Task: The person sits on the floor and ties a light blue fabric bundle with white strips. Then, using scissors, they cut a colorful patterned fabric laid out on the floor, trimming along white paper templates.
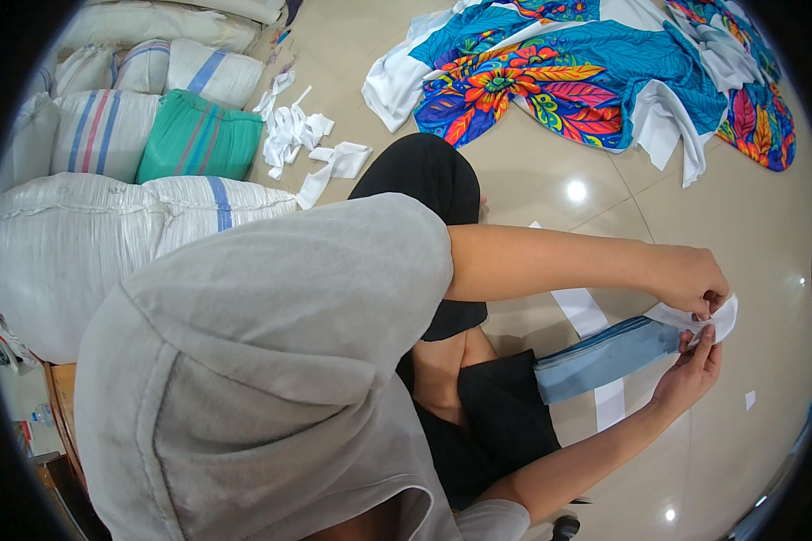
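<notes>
A long folded strip of light blue-grey fabric point(609, 359) lies from beside my black-clad leg toward my hands, and its far end runs into a white cloth piece point(726, 316). My left hand point(693, 278), on the upper side, is closed with fingertips pinched on the white cloth. My right hand point(692, 371), just below it, holds the same end from the other side, thumb and fingers closed on it. The fingertips of both hands nearly meet, and the exact grip is partly hidden by the folds.
White strips point(581, 312) lie on the tiled floor under the blue-grey fabric. Colourful floral and teal fabric point(550, 86) is heaped at the top. White scraps point(293, 131) lie near stacked white sacks point(90, 225) and a green sack point(198, 140) at the left. A small white scrap point(750, 399) lies at the right.
</notes>
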Demonstrator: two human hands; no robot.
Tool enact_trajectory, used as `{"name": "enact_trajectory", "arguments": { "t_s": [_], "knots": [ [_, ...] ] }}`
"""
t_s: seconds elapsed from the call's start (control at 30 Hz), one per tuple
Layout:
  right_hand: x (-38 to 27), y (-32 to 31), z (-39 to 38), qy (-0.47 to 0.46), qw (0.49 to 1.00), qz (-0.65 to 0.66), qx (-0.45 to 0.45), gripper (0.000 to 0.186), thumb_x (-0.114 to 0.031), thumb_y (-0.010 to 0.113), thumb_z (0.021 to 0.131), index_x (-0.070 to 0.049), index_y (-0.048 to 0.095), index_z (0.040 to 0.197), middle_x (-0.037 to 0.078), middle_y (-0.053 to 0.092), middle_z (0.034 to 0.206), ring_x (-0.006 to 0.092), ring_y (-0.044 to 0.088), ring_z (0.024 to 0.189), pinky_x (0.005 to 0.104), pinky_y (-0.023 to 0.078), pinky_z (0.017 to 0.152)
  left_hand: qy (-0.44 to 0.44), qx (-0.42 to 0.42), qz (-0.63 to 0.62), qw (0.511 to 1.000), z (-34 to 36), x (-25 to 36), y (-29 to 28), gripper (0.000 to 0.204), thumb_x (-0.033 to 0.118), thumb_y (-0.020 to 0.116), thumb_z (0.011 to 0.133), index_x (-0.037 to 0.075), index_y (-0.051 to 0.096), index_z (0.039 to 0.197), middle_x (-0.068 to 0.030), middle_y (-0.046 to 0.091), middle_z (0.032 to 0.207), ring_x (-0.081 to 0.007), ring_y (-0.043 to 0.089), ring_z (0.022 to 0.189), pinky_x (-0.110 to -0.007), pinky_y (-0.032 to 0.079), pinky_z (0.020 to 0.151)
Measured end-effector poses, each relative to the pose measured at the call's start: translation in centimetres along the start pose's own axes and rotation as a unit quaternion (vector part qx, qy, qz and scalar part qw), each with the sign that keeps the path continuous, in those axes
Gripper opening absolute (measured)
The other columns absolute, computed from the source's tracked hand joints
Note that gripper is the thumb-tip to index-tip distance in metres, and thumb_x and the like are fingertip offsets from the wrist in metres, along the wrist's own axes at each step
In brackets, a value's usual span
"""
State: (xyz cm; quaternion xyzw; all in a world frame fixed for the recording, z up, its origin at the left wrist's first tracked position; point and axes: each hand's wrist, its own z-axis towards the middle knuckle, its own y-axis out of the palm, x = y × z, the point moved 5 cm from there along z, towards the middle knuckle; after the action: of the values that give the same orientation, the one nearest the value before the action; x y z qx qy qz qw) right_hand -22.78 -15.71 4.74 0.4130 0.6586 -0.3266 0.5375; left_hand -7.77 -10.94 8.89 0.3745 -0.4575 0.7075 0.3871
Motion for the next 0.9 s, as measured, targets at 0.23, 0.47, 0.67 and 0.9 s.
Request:
{"name": "enact_trajectory", "arguments": {
  "t_s": [0.23, 0.47, 0.67, 0.9],
  "knots": [
    [2.5, -1.4, 1.6, 0.040, 0.992, 0.098, -0.064, 0.019, -0.008, 0.056, 0.089, 0.007, 0.055, 0.101, 0.010, 0.059, 0.097, 0.0138, 0.058, 0.090, 0.0252, 0.044, 0.074, -0.085, -0.214, 0.025, 0.973, -0.8, -0.8, 0.6, 0.014, 0.012, 0.063, 0.072, 0.001, 0.065, 0.082, -0.0125, 0.067, 0.082, -0.0247, 0.064, 0.082, -0.036, 0.048, 0.070],
    [-2.8, 3.4, -1.5, -0.155, 0.951, -0.238, -0.124, 0.013, 0.007, 0.054, 0.078, 0.000, 0.054, 0.089, 0.010, 0.057, 0.100, 0.0207, 0.056, 0.093, 0.0305, 0.046, 0.077, -0.085, -0.116, -0.045, 0.989, -0.9, -4.5, -0.1, 0.028, 0.007, 0.051, 0.079, 0.005, 0.062, 0.105, -0.0131, 0.065, 0.098, -0.0279, 0.061, 0.091, -0.037, 0.047, 0.080],
    [-4.6, 3.4, -2.5, -0.294, 0.863, -0.407, -0.057, 0.019, 0.011, 0.052, 0.070, -0.001, 0.053, 0.084, 0.010, 0.056, 0.102, 0.0275, 0.056, 0.095, 0.0356, 0.047, 0.078, -0.118, -0.240, -0.054, 0.962, -1.0, -4.7, 4.1, 0.032, 0.010, 0.049, 0.083, 0.005, 0.058, 0.113, -0.0128, 0.063, 0.106, -0.0270, 0.059, 0.096, -0.037, 0.045, 0.084],
    [-4.0, 2.3, -2.3, -0.291, 0.898, -0.328, -0.044, 0.024, 0.014, 0.052, 0.068, -0.002, 0.056, 0.085, 0.011, 0.055, 0.103, 0.0284, 0.056, 0.095, 0.0376, 0.048, 0.077, -0.181, -0.177, -0.219, 0.943, -1.0, -5.2, 3.6, 0.029, 0.020, 0.061, 0.082, 0.004, 0.064, 0.106, -0.0114, 0.066, 0.099, -0.0221, 0.060, 0.092, -0.032, 0.045, 0.082]
  ]
}}
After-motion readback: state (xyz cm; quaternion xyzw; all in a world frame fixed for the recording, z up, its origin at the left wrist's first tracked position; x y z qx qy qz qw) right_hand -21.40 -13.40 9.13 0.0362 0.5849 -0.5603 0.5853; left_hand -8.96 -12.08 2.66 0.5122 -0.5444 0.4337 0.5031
